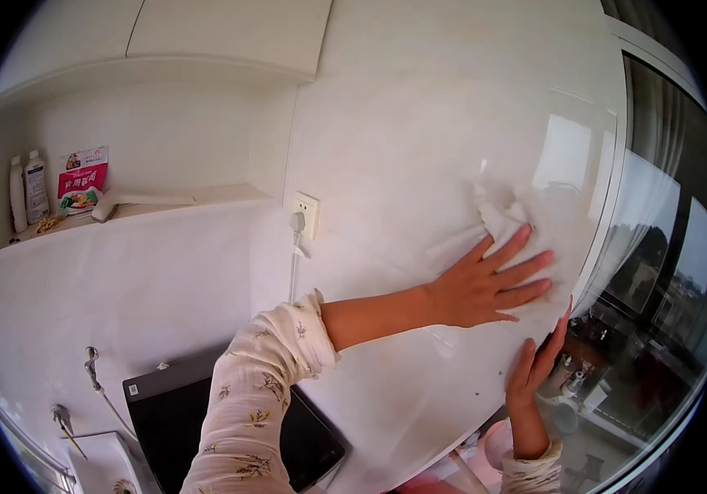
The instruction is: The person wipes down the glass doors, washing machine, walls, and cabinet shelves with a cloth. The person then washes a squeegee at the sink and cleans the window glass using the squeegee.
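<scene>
My left hand (485, 281) lies flat with fingers spread against the glossy white wall (403, 156). Under its palm and fingertips is a crumpled white cloth (503, 216), pressed to the surface; part of it bunches up above the fingers. My right hand (536, 366) is lower and to the right, fingers stretched upward and thumb apart. It touches the wall's edge beside the window frame, and its fingertips are partly hidden by that edge. Both arms wear pale sleeves with a small plant print, the left one pushed up to the elbow.
Left of the hands, a plug sits in a wall socket (307, 216). An open shelf (234, 194) holds bottles, a pink packet (83, 183) and a pale-handled tool. Below are a dark flat panel (172, 403) and taps (93, 366). A glass window (650, 247) borders the right.
</scene>
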`<action>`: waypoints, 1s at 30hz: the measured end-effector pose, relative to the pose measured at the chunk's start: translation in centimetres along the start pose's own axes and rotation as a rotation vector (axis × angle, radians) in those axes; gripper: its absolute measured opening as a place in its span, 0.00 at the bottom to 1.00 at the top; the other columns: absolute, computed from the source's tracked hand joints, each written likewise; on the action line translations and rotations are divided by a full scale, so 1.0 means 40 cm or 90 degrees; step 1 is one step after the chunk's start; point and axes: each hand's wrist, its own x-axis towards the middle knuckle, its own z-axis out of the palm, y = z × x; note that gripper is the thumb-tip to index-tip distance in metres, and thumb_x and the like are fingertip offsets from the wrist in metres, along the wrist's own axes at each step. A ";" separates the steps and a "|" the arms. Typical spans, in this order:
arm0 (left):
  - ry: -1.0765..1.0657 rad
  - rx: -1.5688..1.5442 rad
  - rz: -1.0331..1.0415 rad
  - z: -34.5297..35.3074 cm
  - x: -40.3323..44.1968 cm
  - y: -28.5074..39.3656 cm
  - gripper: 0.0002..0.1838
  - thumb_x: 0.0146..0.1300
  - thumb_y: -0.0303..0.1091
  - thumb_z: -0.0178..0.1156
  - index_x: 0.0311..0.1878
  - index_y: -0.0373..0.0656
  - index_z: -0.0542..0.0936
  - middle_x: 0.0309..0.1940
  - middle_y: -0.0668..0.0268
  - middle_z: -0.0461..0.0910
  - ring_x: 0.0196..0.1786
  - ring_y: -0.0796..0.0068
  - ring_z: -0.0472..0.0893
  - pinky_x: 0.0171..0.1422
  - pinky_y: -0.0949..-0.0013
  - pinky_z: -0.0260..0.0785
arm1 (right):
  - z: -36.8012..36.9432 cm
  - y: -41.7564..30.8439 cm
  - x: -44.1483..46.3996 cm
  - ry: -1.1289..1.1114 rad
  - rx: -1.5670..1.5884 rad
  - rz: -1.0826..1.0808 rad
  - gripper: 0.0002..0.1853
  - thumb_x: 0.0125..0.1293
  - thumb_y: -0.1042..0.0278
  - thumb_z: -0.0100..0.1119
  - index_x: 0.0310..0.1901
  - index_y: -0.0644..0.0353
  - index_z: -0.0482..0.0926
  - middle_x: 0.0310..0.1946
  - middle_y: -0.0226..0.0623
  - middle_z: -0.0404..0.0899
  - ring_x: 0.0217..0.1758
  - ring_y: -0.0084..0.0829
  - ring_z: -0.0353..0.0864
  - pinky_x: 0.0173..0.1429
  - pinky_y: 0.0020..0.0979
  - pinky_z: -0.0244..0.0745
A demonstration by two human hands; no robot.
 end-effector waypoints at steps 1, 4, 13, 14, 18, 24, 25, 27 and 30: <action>-0.005 0.020 0.059 -0.006 0.011 -0.031 0.42 0.56 0.51 0.67 0.73 0.55 0.63 0.78 0.64 0.53 0.78 0.45 0.51 0.69 0.36 0.53 | -0.003 0.000 0.001 0.002 0.026 0.013 0.32 0.74 0.64 0.42 0.75 0.66 0.49 0.77 0.55 0.44 0.80 0.49 0.46 0.79 0.45 0.40; -0.023 0.126 0.057 -0.115 0.071 -0.245 0.39 0.57 0.52 0.65 0.72 0.58 0.65 0.78 0.68 0.55 0.78 0.49 0.53 0.67 0.38 0.57 | -0.002 0.002 0.005 -0.002 -0.037 -0.031 0.32 0.74 0.63 0.43 0.74 0.68 0.50 0.77 0.56 0.45 0.79 0.50 0.47 0.79 0.45 0.41; 0.286 0.146 -0.597 -0.155 0.041 -0.471 0.38 0.71 0.55 0.50 0.73 0.35 0.58 0.77 0.53 0.51 0.79 0.44 0.46 0.75 0.38 0.43 | 0.004 0.000 0.001 0.007 -0.027 -0.035 0.32 0.74 0.64 0.43 0.74 0.70 0.50 0.76 0.56 0.46 0.80 0.50 0.45 0.79 0.44 0.38; 0.242 0.127 -0.426 -0.127 0.101 -0.385 0.36 0.70 0.53 0.52 0.73 0.38 0.60 0.78 0.55 0.50 0.79 0.44 0.46 0.75 0.36 0.43 | 0.004 -0.001 0.005 0.012 -0.019 -0.039 0.32 0.74 0.64 0.44 0.74 0.70 0.51 0.76 0.58 0.47 0.80 0.51 0.46 0.79 0.46 0.39; 0.016 0.069 0.110 -0.067 0.280 -0.214 0.33 0.67 0.50 0.58 0.73 0.54 0.64 0.77 0.65 0.54 0.79 0.48 0.48 0.75 0.40 0.46 | -0.011 -0.003 0.011 -0.014 -0.075 -0.076 0.31 0.72 0.68 0.43 0.74 0.69 0.51 0.76 0.59 0.47 0.80 0.53 0.47 0.79 0.45 0.40; 0.280 0.124 -0.470 -0.211 0.220 -0.566 0.39 0.70 0.58 0.49 0.75 0.41 0.57 0.75 0.56 0.57 0.79 0.53 0.48 0.77 0.44 0.43 | -0.007 0.019 0.004 0.004 -0.060 -0.068 0.31 0.74 0.65 0.43 0.74 0.68 0.52 0.76 0.60 0.47 0.79 0.53 0.48 0.78 0.48 0.42; 0.319 0.119 -0.512 -0.226 0.161 -0.604 0.36 0.71 0.56 0.48 0.72 0.37 0.62 0.76 0.62 0.55 0.79 0.51 0.47 0.74 0.36 0.45 | -0.006 0.021 0.001 0.008 -0.058 -0.059 0.32 0.74 0.62 0.43 0.74 0.68 0.51 0.76 0.57 0.47 0.79 0.51 0.47 0.79 0.46 0.41; 0.335 0.125 -0.642 -0.234 0.045 -0.626 0.39 0.71 0.57 0.47 0.74 0.34 0.56 0.77 0.58 0.51 0.79 0.49 0.45 0.75 0.37 0.44 | 0.002 0.018 0.000 0.016 -0.049 -0.036 0.33 0.75 0.57 0.43 0.74 0.68 0.50 0.77 0.53 0.46 0.80 0.46 0.46 0.79 0.43 0.40; 0.305 0.135 -0.591 -0.174 -0.050 -0.500 0.39 0.73 0.53 0.46 0.74 0.30 0.54 0.78 0.53 0.48 0.79 0.44 0.43 0.75 0.36 0.43 | 0.009 0.015 -0.002 0.038 -0.025 -0.013 0.35 0.76 0.52 0.43 0.74 0.68 0.50 0.77 0.50 0.46 0.80 0.44 0.46 0.79 0.43 0.40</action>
